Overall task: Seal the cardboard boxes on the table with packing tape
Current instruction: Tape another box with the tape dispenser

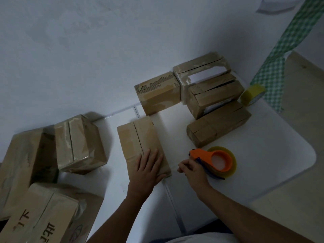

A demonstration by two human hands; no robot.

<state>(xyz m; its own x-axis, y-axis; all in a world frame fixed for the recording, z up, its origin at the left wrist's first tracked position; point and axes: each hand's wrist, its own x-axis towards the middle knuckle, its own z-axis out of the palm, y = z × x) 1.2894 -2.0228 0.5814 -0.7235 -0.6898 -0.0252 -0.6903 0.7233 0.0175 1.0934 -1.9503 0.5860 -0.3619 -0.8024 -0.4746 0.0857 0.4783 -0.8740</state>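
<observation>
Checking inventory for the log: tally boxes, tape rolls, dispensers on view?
Cardboard boxes: 8
Tape rolls: 2, one in the dispenser, one spare yellow roll
Orange dispenser: 1
Total: 11

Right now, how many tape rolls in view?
2. One in the orange dispenser beside the right hand, and a yellow roll at the table's far right, by the boxes. Others may be hidden.
</observation>
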